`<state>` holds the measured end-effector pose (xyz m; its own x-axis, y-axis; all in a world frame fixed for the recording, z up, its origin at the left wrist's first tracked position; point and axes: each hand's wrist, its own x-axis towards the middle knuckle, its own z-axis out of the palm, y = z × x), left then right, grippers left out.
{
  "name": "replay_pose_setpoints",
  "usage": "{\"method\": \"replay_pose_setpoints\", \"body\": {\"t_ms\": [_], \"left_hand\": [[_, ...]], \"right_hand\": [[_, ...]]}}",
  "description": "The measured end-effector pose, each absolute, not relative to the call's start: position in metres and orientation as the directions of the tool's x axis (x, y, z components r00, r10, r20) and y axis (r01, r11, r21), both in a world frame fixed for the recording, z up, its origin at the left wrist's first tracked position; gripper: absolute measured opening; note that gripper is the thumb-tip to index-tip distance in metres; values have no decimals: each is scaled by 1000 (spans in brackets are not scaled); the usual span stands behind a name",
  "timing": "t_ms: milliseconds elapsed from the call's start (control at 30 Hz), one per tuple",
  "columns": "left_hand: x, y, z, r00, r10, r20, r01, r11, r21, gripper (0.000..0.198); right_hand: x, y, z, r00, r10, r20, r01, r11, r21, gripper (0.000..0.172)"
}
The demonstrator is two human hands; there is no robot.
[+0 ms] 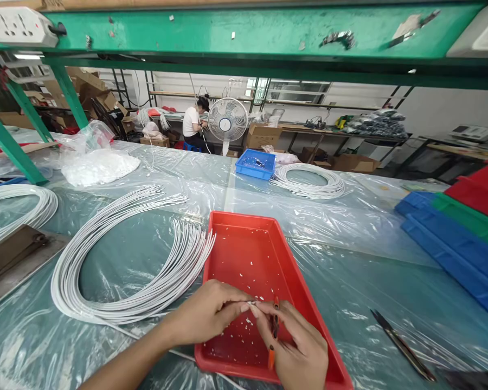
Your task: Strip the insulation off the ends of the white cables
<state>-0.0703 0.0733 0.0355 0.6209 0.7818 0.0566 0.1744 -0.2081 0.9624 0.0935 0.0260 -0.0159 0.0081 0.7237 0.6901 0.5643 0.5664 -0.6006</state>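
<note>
Above the red tray (264,249), my left hand (211,314) is closed, its thumb and finger pinching a small white piece (251,304). I cannot tell whether that piece is the end of a cable. My right hand (299,344) meets it there, thumb and finger touching the same piece. Tucked in the right hand's curled fingers is a slim orange-and-black tool (271,356), mostly hidden. White scraps lie scattered on the tray floor. Left of the tray rests a large coil of white cables (69,271), its cut ends touching the tray's rim. One white cable passes under my left forearm.
Tweezers (402,346) lie at the right. Stacked blue, green and red bins (451,238) stand beyond them. Farther back are a blue tray (254,172), another cable coil (309,189) and a bag of white parts (100,165). A green beam (211,32) crosses overhead. A person (193,122) sits near a fan.
</note>
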Motion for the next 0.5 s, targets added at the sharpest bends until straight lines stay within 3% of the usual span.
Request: {"method": "replay_pose_setpoints", "body": {"t_ms": [133, 267, 500], "left_hand": [[-67, 83, 24, 648, 758, -72, 179, -60, 982, 32], [-65, 82, 11, 599, 796, -90, 156, -6, 988, 31], [-63, 73, 10, 466, 885, -4, 256, -131, 958, 24]], "right_hand": [[93, 30, -18, 37, 741, 670, 571, 535, -623, 10], [91, 32, -18, 43, 750, 660, 581, 519, -627, 8], [86, 36, -18, 36, 747, 664, 587, 522, -619, 10]]}}
